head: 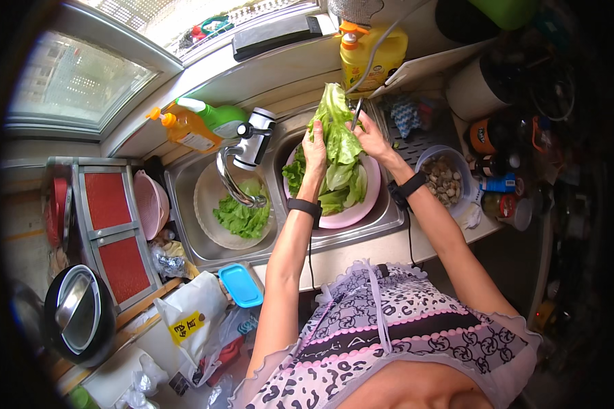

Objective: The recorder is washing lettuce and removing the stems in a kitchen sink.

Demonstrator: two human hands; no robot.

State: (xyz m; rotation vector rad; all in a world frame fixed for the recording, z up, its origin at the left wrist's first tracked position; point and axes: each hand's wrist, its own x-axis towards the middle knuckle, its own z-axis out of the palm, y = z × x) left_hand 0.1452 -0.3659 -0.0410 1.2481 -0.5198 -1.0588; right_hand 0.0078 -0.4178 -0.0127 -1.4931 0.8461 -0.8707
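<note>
A large green lettuce leaf (336,130) is held upright between my two hands, over the right sink bowl. My left hand (315,151) grips its left side, with the thumb against the leaf. My right hand (373,138) pinches the leaf's right edge, and the fingertips are partly hidden beside a thin metal tube (357,111). Below them, a pink basin (340,221) holds more lettuce leaves (355,186). In the left sink bowl stands a pale translucent basin (203,217) with several lettuce leaves (241,217) in it.
A chrome tap (228,176) arches over the left basin. Behind the sink stand an orange pump bottle (189,134), a green spray bottle (222,120) and a yellow jug (378,56). At right, a bowl (459,207) holds shellfish. A pink colander (151,204) is at left.
</note>
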